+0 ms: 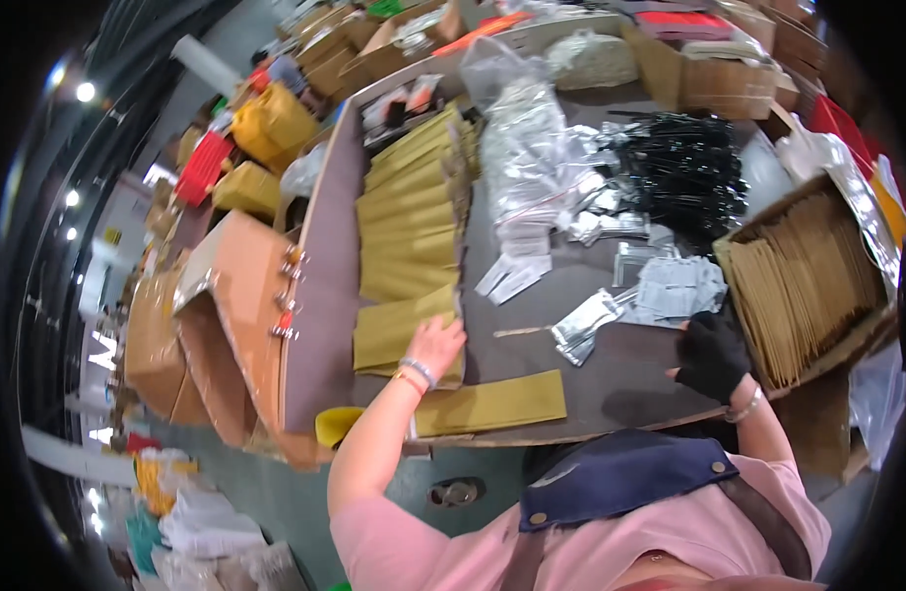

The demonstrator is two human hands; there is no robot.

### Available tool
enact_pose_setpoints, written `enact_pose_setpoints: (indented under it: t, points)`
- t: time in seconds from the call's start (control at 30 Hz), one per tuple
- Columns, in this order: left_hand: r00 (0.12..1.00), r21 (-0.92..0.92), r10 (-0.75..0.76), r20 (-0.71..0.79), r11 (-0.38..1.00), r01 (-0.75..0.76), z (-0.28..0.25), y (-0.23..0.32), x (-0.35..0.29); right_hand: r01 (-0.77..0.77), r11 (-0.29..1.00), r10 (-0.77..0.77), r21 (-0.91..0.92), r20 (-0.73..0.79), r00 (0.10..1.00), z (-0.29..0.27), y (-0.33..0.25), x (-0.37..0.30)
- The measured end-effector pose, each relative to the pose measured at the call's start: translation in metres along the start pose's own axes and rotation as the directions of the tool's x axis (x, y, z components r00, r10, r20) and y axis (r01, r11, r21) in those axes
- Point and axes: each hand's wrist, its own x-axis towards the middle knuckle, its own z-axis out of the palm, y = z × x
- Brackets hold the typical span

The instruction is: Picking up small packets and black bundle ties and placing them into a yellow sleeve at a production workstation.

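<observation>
My left hand (436, 347), bare with a bracelet at the wrist, rests on the front of a long overlapping row of flat olive-yellow sleeves (404, 236). Its fingers lie near the right edge of the top one. Below that hand, a single olive-yellow sleeve (502, 402) lies flat along the table's near edge. My right hand (711, 357) wears a black fingerless glove. It is beside a pile of printed white slips (678, 288), with thumb and forefinger apart and nothing visible between them. Silver packets (583, 323) lie left of the slips.
A carton of upright brown cardboard pieces (803, 286) stands at the right. Farther back lie a heap of black zip-tie-like strips (679, 172) and clear plastic bags (522, 138). Raised edging (320, 266) bounds the table's left side, with open cartons (231, 315) beyond.
</observation>
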Motion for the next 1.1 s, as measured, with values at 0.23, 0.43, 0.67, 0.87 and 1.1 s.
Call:
enact_pose_setpoints:
  t: [0.23,0.43,0.67,0.87,1.1]
  points:
    - [0.990,-0.595,-0.106,-0.091,0.803,0.031,0.002,0.140,0.028,-0.022,1.000,0.021,0.023,0.054,0.998,0.007,0.000,0.000]
    - [0.999,-0.683,0.014,-0.039,0.730,-0.037,-0.022,0.172,0.018,0.019,1.000,-0.019,-0.011,0.038,0.999,0.012,0.003,-0.002]
    - [1.000,-0.667,0.020,-0.013,0.745,-0.024,-0.019,0.169,0.014,0.156,0.985,-0.148,-0.078,0.106,0.983,0.026,-0.006,0.000]
    - [0.901,-0.765,-0.397,-0.177,0.631,0.128,-0.011,0.181,0.016,0.120,0.988,-0.106,-0.098,0.137,0.985,0.026,-0.006,0.007]
    - [0.689,-0.701,-0.724,0.038,0.472,0.535,0.005,0.208,0.017,0.205,0.966,-0.188,-0.159,0.117,0.975,0.040,-0.012,0.008]
